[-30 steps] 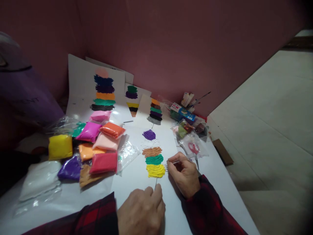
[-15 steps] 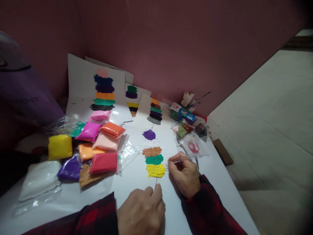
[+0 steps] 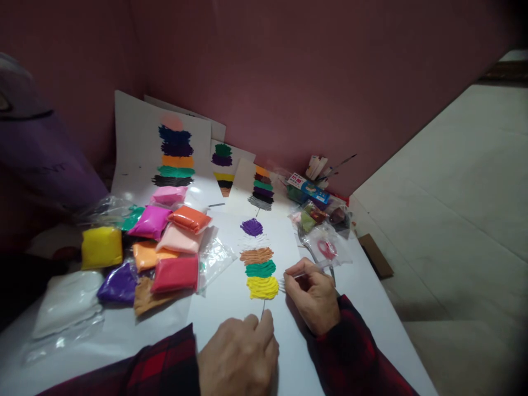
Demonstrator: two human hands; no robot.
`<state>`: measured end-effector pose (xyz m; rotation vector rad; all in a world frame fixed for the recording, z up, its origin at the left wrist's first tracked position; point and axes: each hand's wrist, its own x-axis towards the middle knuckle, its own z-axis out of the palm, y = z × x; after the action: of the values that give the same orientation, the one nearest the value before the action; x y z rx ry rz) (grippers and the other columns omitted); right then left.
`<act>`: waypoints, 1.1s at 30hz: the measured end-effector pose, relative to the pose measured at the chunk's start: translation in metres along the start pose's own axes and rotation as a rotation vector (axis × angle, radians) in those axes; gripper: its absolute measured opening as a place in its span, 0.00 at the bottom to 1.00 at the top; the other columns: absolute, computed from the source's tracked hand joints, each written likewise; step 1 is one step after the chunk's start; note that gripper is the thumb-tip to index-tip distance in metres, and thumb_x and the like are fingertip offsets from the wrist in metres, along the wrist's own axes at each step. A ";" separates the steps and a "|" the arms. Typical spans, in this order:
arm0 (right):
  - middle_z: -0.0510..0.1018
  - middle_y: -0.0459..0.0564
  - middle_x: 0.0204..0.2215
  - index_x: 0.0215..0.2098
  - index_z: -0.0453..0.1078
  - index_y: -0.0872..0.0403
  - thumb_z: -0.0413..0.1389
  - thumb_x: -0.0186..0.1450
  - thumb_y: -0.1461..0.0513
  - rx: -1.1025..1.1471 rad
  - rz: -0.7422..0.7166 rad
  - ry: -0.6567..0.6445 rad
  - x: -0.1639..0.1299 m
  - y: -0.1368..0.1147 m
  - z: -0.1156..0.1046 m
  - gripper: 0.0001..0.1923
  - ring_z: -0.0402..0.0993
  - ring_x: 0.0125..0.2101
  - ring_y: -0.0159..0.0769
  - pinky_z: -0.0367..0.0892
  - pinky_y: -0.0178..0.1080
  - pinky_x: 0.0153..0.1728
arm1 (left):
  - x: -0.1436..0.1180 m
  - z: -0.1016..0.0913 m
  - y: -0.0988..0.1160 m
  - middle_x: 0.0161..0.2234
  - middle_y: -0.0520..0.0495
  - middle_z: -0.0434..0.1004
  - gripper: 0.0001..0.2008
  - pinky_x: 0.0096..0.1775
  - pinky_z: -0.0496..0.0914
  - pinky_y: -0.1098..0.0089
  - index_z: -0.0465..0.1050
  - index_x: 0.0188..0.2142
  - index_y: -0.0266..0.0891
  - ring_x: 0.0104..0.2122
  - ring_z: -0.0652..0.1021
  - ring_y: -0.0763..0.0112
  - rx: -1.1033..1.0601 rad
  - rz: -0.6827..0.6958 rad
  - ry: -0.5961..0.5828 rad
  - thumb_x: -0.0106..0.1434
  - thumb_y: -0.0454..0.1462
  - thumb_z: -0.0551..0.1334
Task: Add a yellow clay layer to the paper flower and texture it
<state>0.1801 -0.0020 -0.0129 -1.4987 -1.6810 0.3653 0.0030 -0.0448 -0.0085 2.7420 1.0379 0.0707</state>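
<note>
My right hand (image 3: 313, 297) is closed around a clear plastic fork (image 3: 282, 285). Its tines touch or nearly touch the right edge of the yellow clay band (image 3: 263, 287). Above that band, green clay (image 3: 260, 269), brown clay (image 3: 256, 255), white clay (image 3: 254, 242) and a purple clay patch (image 3: 251, 226) are stacked on white paper (image 3: 214, 324), their surfaces ridged. My left hand (image 3: 239, 355) rests on the paper below the yellow band, beside a short thin line (image 3: 263, 309). Its fingers lie against the sheet and appear to hold nothing; the fingertips are partly hidden.
Several bags of coloured clay, among them a red one (image 3: 175, 274) and a yellow one (image 3: 102, 247), lie at left. A metal fork (image 3: 309, 240) and small bags (image 3: 328, 247) lie at right, near a box (image 3: 307, 188). Finished-looking clay sheets (image 3: 140, 143) lean against the wall.
My right hand has shifted very slightly down and right with the plastic fork. My left hand stays in place.
</note>
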 end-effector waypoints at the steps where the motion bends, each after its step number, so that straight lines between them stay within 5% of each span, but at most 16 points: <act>1: 0.67 0.41 0.16 0.25 0.68 0.55 0.54 0.59 0.64 -0.011 -0.024 0.004 0.000 -0.001 0.000 0.05 0.64 0.13 0.28 0.59 0.30 0.15 | 0.000 0.001 0.000 0.49 0.41 0.77 0.11 0.28 0.75 0.65 0.75 0.46 0.36 0.33 0.80 0.62 0.011 0.004 0.023 0.68 0.30 0.56; 7: 0.66 0.40 0.16 0.24 0.67 0.54 0.53 0.59 0.65 -0.055 -0.058 0.023 0.000 -0.006 -0.002 0.06 0.64 0.12 0.27 0.59 0.30 0.15 | 0.000 0.000 -0.001 0.48 0.44 0.78 0.08 0.24 0.74 0.65 0.76 0.41 0.37 0.30 0.79 0.63 0.053 0.066 0.109 0.65 0.30 0.59; 20: 0.66 0.40 0.13 0.25 0.66 0.53 0.56 0.57 0.61 0.072 0.188 0.043 -0.005 0.003 -0.002 0.05 0.63 0.13 0.29 0.58 0.31 0.15 | -0.002 -0.001 0.000 0.48 0.41 0.77 0.08 0.26 0.72 0.69 0.75 0.42 0.35 0.31 0.78 0.66 0.055 0.068 0.085 0.66 0.30 0.58; 33: 0.69 0.41 0.17 0.24 0.67 0.54 0.53 0.60 0.65 -0.039 -0.083 0.041 -0.014 -0.016 -0.002 0.07 0.65 0.13 0.27 0.61 0.29 0.14 | -0.002 0.002 0.000 0.45 0.40 0.78 0.09 0.26 0.73 0.67 0.74 0.44 0.34 0.31 0.78 0.65 0.026 0.040 0.087 0.67 0.30 0.57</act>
<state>0.1694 -0.0191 -0.0060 -1.4495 -1.7206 0.2568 0.0018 -0.0468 -0.0106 2.8059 1.0121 0.1855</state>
